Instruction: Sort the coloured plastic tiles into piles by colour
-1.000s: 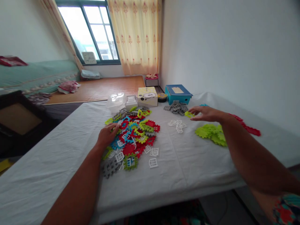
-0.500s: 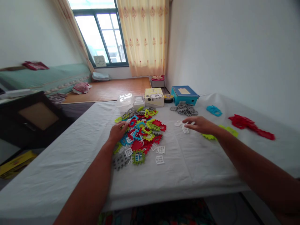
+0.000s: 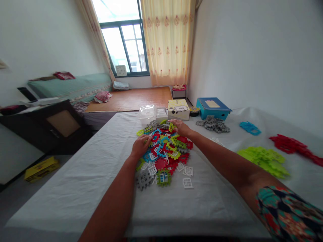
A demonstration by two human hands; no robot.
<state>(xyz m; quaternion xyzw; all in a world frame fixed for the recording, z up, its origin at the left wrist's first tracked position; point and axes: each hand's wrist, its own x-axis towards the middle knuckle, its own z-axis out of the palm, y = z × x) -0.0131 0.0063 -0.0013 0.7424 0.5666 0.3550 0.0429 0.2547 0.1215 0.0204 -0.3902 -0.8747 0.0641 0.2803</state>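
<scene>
A mixed pile of plastic building pieces (image 3: 161,163) in red, blue, yellow-green, grey and white lies on the cloth-covered table. My left hand (image 3: 141,145) is at the pile's left edge, its fingers curled together; what they hold, if anything, I cannot make out. Over the far right side of the pile reaches my right hand (image 3: 180,127), fingers stretched out above a yellow-green piece (image 3: 171,127) and grey ones. White window-shaped pieces (image 3: 188,183) lie at the pile's near side. A few more white pieces (image 3: 216,140) sit partly behind my right forearm.
Separate groups stand to the right: grey pieces (image 3: 214,124), blue pieces (image 3: 249,128), yellow-green pieces (image 3: 262,159) and red pieces (image 3: 290,144). Along the table's far edge are a clear plastic container (image 3: 147,112), a cream box (image 3: 178,109), a round tin (image 3: 194,111) and a blue box (image 3: 213,107).
My right hand has left the white pieces on the right and moved left to the far side of the pile. My left hand stays at the pile's left edge. The view has shifted.
</scene>
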